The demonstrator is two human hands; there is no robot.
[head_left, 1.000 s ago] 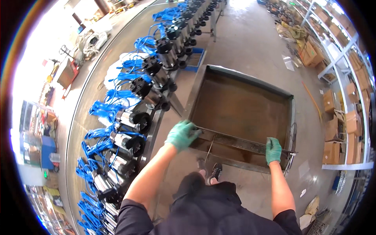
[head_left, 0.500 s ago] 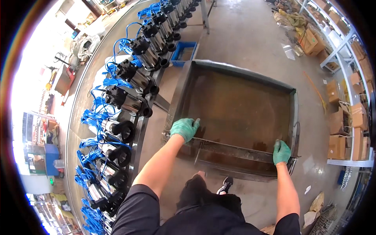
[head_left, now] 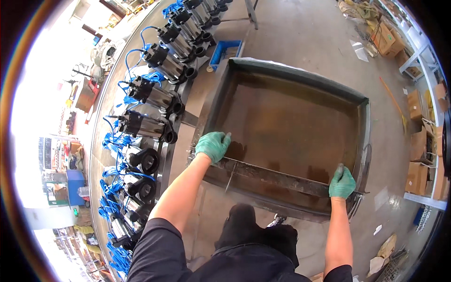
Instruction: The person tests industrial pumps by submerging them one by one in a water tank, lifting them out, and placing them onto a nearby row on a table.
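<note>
A large rectangular metal tank holding murky brown water stands in front of me. A dark metal bar crosses its near part from side to side. My left hand, in a green glove, is closed round the bar's left end, the thumb towards the water. At the bar's right end my right hand, gloved alike, is closed on it too. The fingertips on the far side of the bar are partly hidden.
Left of the tank, a long workbench carries a row of steel-and-black pumps with coiled blue cables. A blue crate sits beyond the tank's far left corner. Shelving with cardboard boxes stands at right.
The view has shifted, and the tank now sits a little higher and larger in it. Both hands keep their hold at the bar's ends. My feet and legs have changed position.
</note>
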